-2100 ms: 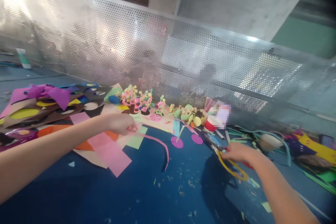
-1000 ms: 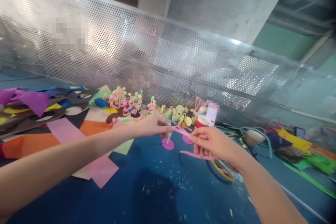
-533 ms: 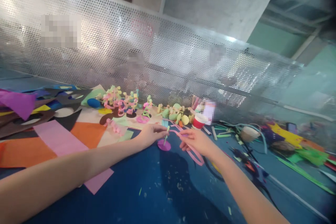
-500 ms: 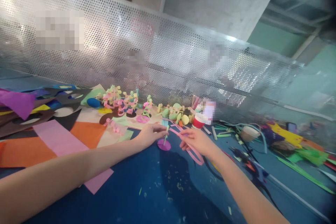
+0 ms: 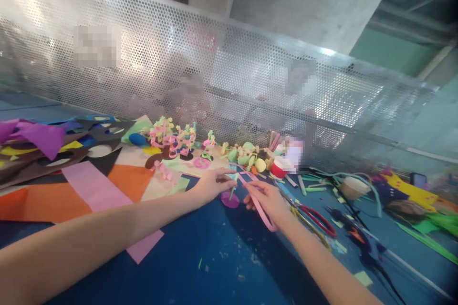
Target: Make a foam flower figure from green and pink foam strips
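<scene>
One pink strip (image 5: 264, 215) we pinch in our right hand (image 5: 270, 201); to its left, our left hand (image 5: 210, 186) is at a green stick (image 5: 232, 192); its grip we cannot tell.

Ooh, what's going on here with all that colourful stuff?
A person is using both hands at a blue table. The right hand holds a long, thin pink strip, maybe paper or foam, with one end near a pale green stick standing on a flat, round purple base. The left hand is at the stick's top; I can't tell whether it's touching. Farther back are small, curly pink and yellow-green models.
</scene>
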`<state>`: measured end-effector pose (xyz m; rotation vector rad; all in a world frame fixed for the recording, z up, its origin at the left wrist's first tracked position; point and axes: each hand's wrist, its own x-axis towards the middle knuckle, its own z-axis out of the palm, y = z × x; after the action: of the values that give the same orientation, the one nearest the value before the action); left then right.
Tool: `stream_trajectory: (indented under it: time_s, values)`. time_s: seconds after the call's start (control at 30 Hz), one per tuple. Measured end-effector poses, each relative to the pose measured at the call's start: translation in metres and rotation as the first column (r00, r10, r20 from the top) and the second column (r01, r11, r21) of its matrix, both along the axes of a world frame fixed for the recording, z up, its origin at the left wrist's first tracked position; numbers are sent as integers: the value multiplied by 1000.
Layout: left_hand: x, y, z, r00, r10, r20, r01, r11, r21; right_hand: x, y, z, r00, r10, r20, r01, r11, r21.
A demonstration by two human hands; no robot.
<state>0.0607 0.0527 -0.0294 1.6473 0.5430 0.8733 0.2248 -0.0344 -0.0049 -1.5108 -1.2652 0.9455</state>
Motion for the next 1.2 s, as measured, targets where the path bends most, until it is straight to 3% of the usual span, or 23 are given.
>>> stream_trajectory:
  time_s: [0.27,0.6,0.73,0.9,0.97,1.03,1.2]
  values:
    - [2,2,-4,999,-29,21,29,999,-13,0,-1,-13,996,35,-80,-30,998,56]
    - [1,-6,11,999,-12,-52,15,997,70,2,-3,-6,996,86,-7,-86,996,20]
    - [1,-5,15,993,73,-97,-66,995,71,15,1,11,993,69,92,-66,997,-45]
    - [1,-1,13,983,162,-90,-143,971,192,69,-7,56,946,-130,296,155,986,-61]
    - [1,0,12,978,187,-93,-165,965,203,103,-20,72,891,-224,394,283,954,-98]
    - [1,0,13,975,201,-97,-177,960,216,139,-38,80,803,-331,496,449,883,-137]
    - [2,-4,17,991,103,-85,-80,967,241,204,-87,65,623,-472,623,721,657,-223]
